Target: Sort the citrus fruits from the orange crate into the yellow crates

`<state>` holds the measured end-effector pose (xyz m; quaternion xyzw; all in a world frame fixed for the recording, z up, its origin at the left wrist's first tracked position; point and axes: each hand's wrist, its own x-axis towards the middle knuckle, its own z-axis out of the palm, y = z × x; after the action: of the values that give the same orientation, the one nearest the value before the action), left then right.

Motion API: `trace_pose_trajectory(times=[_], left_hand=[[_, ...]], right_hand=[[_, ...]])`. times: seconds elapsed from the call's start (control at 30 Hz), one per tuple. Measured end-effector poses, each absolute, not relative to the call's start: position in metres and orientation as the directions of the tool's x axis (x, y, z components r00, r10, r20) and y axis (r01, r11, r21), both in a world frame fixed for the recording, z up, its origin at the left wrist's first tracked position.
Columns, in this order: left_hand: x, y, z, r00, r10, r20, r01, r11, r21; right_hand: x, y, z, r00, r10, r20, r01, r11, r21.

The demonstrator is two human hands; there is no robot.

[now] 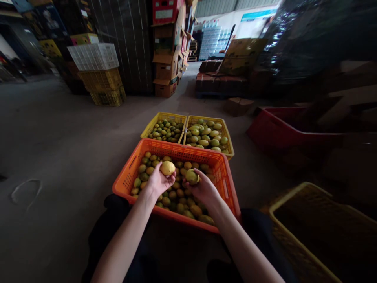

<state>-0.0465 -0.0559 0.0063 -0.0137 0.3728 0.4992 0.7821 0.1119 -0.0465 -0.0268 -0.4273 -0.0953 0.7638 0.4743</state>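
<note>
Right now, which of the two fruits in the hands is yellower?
The pale yellow oval fruit in the left hand; the other, a dull green rounded fruit in the right hand, looks darker and greener.

Both the left hand [160, 182] and right hand [203, 188] are bare, with slender fingers. The left forearm [126, 236], toward seven o'clock, and the right forearm [238, 239], toward five o'clock, are likewise uncovered and slim, tapering to the wrists. Leg clothing [107, 224] is black or near-black, noted at seven and five o'clock; surface appears plain and matt. Seams and weave are indistinct in the shadow.
</note>
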Motion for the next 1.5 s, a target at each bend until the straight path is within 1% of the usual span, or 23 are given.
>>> trace_pose_trajectory(times=[0.07, 0.1, 0.13, 0.17, 0.2, 0.23, 0.27, 0.3, 0.33, 0.4, 0.47, 0.7, 0.83, 1.2, 1.27, 1.37, 1.43, 1.5], left_hand=[[-0.044, -0.056, 0.005, 0.127, 0.798, -0.589, -0.75, 0.465, 0.469], [-0.043, -0.055, 0.003, 0.047, 0.827, -0.56, -0.717, 0.418, 0.558], [-0.042, -0.055, 0.002, -0.048, 0.864, -0.502, -0.668, 0.346, 0.659], [-0.042, -0.056, 0.0, -0.149, 0.901, -0.408, -0.595, 0.248, 0.765], [-0.041, -0.056, -0.002, -0.239, 0.929, -0.282, -0.499, 0.131, 0.857], [-0.042, -0.056, -0.003, -0.302, 0.943, -0.141, -0.388, 0.014, 0.921], [-0.042, -0.057, -0.004, -0.328, 0.945, -0.012, -0.281, -0.085, 0.956], [-0.043, -0.057, -0.006, -0.32, 0.943, 0.086, -0.19, -0.153, 0.97], [-0.043, -0.058, -0.006, -0.293, 0.944, 0.151, -0.124, -0.194, 0.973], [-0.045, -0.059, -0.007, -0.228, 0.952, 0.203, -0.061, -0.222, 0.973], [-0.045, -0.061, -0.006, -0.186, 0.957, 0.221, -0.04, -0.232, 0.972], [-0.046, -0.062, -0.005, -0.119, 0.967, 0.225, 0.009, -0.225, 0.974], [-0.046, -0.062, -0.005, -0.112, 0.968, 0.226, 0.011, -0.226, 0.974], [-0.047, -0.06, -0.007, -0.117, 0.974, 0.196, -0.023, -0.2, 0.98], [-0.047, -0.061, -0.004, -0.126, 0.978, 0.167, -0.062, -0.176, 0.982], [-0.047, -0.063, 0.004, -0.123, 0.99, 0.072, -0.189, -0.094, 0.977], [-0.048, -0.064, 0.01, -0.078, 0.997, -0.012, -0.293, -0.012, 0.956], [-0.049, -0.064, 0.015, -0.02, 0.997, -0.081, -0.409, 0.066, 0.91]], right_hand=[[0.11, -0.047, -0.029, -0.132, 0.825, -0.549, -0.649, -0.491, -0.582], [0.109, -0.048, -0.029, -0.105, 0.841, -0.531, -0.65, -0.462, -0.603], [0.108, -0.05, -0.029, -0.076, 0.864, -0.497, -0.642, -0.424, -0.639], [0.107, -0.051, -0.028, -0.037, 0.894, -0.448, -0.619, -0.372, -0.692], [0.106, -0.053, -0.026, 0.008, 0.925, -0.381, -0.58, -0.306, -0.755], [0.106, -0.055, -0.024, 0.055, 0.953, -0.299, -0.521, -0.228, -0.823], [0.106, -0.057, -0.022, 0.098, 0.973, -0.207, -0.446, -0.143, -0.884], [0.107, -0.058, -0.02, 0.129, 0.985, -0.119, -0.368, -0.064, -0.928], [0.107, -0.059, -0.018, 0.144, 0.988, -0.049, -0.306, -0.003, -0.952], [0.108, -0.059, -0.016, 0.146, 0.988, 0.042, -0.232, 0.075, -0.97], [0.108, -0.06, -0.015, 0.134, 0.989, 0.064, -0.213, 0.092, -0.973], [0.105, -0.062, -0.016, 0.098, 0.995, 0.018, -0.25, 0.042, -0.967], [0.105, -0.061, -0.016, 0.128, 0.992, 0.012, -0.269, 0.047, -0.962], [0.104, -0.061, -0.016, 0.13, 0.991, 0.009, -0.276, 0.045, -0.96], [0.104, -0.061, -0.014, 0.127, 0.992, -0.017, -0.305, 0.022, -0.952], [0.107, -0.061, -0.01, 0.098, 0.992, -0.085, -0.387, -0.041, -0.921], [0.11, -0.059, -0.008, 0.04, 0.992, -0.119, -0.449, -0.089, -0.889], [0.113, -0.058, -0.005, -0.043, 0.99, -0.133, -0.516, -0.136, -0.846]])
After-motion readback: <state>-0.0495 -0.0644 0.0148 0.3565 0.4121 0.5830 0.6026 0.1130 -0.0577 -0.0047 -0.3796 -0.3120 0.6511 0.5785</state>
